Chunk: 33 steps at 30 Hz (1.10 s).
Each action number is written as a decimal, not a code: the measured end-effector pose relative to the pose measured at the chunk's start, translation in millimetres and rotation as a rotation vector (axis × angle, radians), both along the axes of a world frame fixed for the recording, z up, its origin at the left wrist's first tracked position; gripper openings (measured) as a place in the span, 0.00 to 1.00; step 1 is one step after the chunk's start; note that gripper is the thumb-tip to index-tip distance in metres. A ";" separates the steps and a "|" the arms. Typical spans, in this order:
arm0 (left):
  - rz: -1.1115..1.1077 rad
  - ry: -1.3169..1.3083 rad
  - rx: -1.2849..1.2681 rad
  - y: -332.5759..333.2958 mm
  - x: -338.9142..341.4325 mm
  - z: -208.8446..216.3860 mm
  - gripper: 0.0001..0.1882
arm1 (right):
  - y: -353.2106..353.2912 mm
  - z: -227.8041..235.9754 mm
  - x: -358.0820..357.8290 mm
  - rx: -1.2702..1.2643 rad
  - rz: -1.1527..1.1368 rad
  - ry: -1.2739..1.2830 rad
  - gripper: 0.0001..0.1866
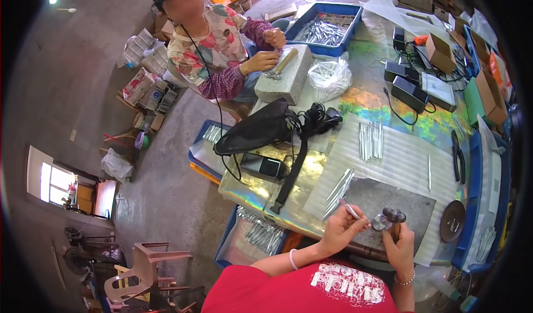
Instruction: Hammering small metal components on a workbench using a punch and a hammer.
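Observation:
My left hand (pixel 341 231) pinches a slim silver metal rod (pixel 352 211) between thumb and fingers, above a dark grey slab (pixel 417 203). Wrapped round a short wooden handle, my right hand (pixel 400 247) holds a hammer (pixel 390 216) with a rounded metal head, close to the rod's lower end. I cannot tell whether the two touch. Left of the slab lies a small bundle of silver rods (pixel 336 194). Beyond it, a larger row of rods (pixel 371 141) rests on white foam sheet (pixel 402 153), and a single rod (pixel 429 172) lies apart to the right.
Pliers (pixel 457 156) and a dark disc (pixel 452 221) lie at the right. A black bag (pixel 255 127) and a boxy device (pixel 260 166) sit left. Across the table a person (pixel 214 52) works at a stone block (pixel 296 75) near a blue rod-filled tray (pixel 353 34).

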State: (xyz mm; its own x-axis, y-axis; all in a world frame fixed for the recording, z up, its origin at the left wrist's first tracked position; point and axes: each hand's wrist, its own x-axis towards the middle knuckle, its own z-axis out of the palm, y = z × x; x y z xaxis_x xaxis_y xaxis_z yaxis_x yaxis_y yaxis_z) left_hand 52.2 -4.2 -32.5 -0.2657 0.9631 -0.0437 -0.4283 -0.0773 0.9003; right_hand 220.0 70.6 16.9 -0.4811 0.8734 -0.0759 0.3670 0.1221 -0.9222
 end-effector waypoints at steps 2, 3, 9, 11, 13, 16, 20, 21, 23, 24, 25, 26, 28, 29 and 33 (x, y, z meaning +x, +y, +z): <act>-0.007 0.005 0.006 -0.7 -2.0 0.6 0.11 | -0.9 -5.1 0.1 -0.002 -0.002 -0.010 0.10; -0.026 -0.001 0.005 -0.4 -2.3 0.3 0.11 | -0.8 -5.3 -0.5 0.002 -0.003 -0.008 0.10; -0.082 -0.006 0.014 1.8 -5.6 -0.4 0.10 | 0.0 -0.7 -2.2 -0.001 -0.018 0.001 0.10; -0.096 0.006 0.027 1.6 -6.4 -0.5 0.10 | 0.0 -2.6 -1.4 -0.005 -0.025 0.018 0.10; -0.099 0.016 0.026 0.1 -6.8 -1.7 0.10 | -1.0 -1.9 -1.3 -0.002 -0.025 0.020 0.10; -0.087 0.018 0.022 -0.2 -4.0 1.0 0.10 | -0.8 -0.5 0.4 0.003 -0.013 0.032 0.11; -0.045 0.030 -0.002 -1.4 -1.4 0.6 0.10 | -0.5 -4.2 4.9 -0.019 0.011 0.007 0.12; -0.034 0.021 -0.004 -1.6 -0.8 0.1 0.10 | -0.3 -3.5 5.0 -0.021 0.008 0.005 0.12; 0.011 0.014 0.009 1.3 1.6 4.1 0.09 | 0.0 0.7 3.6 -0.034 0.002 0.033 0.12; 0.014 0.002 0.002 1.9 2.1 5.9 0.09 | -0.1 0.9 3.8 -0.030 -0.002 0.038 0.12; 0.007 0.009 0.004 3.4 1.1 5.1 0.08 | 0.6 2.7 3.3 -0.029 -0.005 0.037 0.13; 0.002 0.016 0.006 4.2 1.0 4.8 0.08 | 0.8 3.6 3.5 -0.027 -0.005 0.038 0.13; 0.030 0.025 0.005 5.1 2.4 8.0 0.07 | 2.0 -2.2 3.4 0.036 -0.002 0.060 0.15; 0.028 0.037 0.003 5.4 2.1 7.4 0.07 | 2.4 -2.7 2.9 0.034 -0.001 0.072 0.15; 0.020 0.074 0.022 4.3 1.7 1.3 0.08 | 0.2 -9.0 5.4 0.056 -0.014 0.099 0.16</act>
State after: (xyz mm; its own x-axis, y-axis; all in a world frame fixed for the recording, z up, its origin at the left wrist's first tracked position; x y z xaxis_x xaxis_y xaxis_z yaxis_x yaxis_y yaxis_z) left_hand 53.8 0.1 -31.2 -0.2865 0.9581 -0.0022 -0.3591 -0.1053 0.9274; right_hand 225.4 70.8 7.9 -0.4715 0.8816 0.0211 0.2762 0.1703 -0.9459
